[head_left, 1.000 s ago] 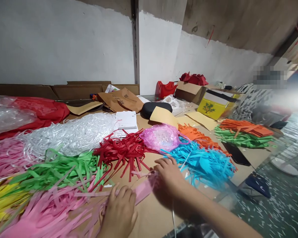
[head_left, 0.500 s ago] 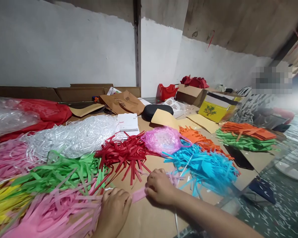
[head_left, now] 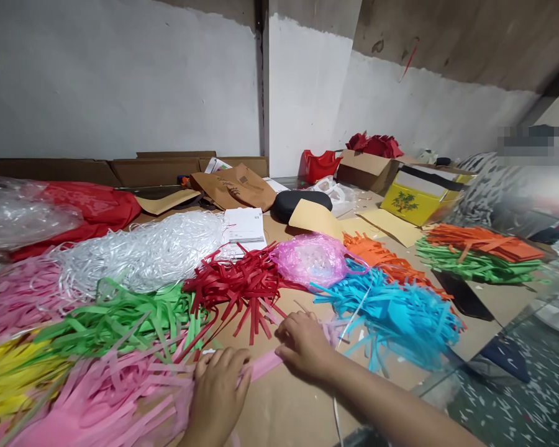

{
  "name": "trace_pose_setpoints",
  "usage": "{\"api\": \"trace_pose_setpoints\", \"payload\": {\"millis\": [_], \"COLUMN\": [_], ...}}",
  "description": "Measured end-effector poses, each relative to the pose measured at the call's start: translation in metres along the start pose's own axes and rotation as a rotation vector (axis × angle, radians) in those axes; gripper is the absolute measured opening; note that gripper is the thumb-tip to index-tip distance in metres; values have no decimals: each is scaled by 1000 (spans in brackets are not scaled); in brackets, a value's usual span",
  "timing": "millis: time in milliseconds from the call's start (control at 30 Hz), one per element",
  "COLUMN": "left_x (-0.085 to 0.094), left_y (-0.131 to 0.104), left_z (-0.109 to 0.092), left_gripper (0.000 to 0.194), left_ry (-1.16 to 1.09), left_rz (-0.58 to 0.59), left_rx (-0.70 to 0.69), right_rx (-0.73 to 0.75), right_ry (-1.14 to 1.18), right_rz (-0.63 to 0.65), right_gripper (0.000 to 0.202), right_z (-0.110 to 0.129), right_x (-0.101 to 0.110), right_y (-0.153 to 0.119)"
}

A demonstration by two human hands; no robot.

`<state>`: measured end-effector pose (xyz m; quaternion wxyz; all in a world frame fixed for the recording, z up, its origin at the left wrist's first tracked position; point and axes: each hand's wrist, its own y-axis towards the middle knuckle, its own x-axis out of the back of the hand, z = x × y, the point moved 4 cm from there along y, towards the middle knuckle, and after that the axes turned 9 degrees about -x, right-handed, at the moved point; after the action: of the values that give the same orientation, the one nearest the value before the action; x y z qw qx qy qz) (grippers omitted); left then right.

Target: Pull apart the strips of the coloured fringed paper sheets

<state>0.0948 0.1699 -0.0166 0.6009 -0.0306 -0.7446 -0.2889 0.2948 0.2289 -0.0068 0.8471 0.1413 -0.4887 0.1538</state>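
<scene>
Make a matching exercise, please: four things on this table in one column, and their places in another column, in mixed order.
Things:
1. blue paper strips
2. yellow box
3. pink plastic bag
4. left hand

Places:
a. on the pink paper strips
b. right of the right hand
c. between red paper strips and orange paper strips
d. far right, beside a cardboard box

Pairs: 1-b, 2-d, 3-c, 4-a

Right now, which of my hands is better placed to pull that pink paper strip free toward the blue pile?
Probably the right. The right hand grips the free end of the pink strip, nearest the blue shreds. The left hand lies flat on the pink pile, pinning it.
</scene>
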Motion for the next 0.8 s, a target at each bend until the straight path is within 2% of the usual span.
{"api": "trace_pose_setpoints", "payload": {"millis": [67, 167, 233, 300, 400, 533, 600, 667, 800], "left_x": [3, 10, 13, 14, 12, 7, 9, 11, 11], "left_y": [-1, -1, 1, 4, 7, 2, -3, -6, -9], "left_z": [-4, -15, -22, -26, -27, -21, -15, -7, 10], "left_gripper": [28, 32, 23, 18, 20, 22, 21, 17, 6], "left_ry": [-4, 23, 54, 72, 71, 67, 54, 28, -4], "left_rz": [-37, -92, -99, -92, -108, -155, -154, -122, -78], "left_rx": [-73, -131, -145, -149, -124, -105, -130, -173, -173], "right_rx": [191, 450, 454, 404, 348, 505, 486, 396, 288], "right_ry": [-43, -162, -169, -125, -133, -317, -308, -211, -83], "right_rz": [-13, -85, -87, -25, -28, -116, -107, -80, -31], "right_gripper": [26, 11, 12, 8, 17, 14, 20, 21, 11], "right_z": [5, 12, 12, 14, 23, 33, 24, 9, -15], "right_x": [4, 7, 9, 9, 5, -12, -16, -12, 0], "right_y": [-6, -11, -7, -1, 1, -8, -9, -6, 4]}}
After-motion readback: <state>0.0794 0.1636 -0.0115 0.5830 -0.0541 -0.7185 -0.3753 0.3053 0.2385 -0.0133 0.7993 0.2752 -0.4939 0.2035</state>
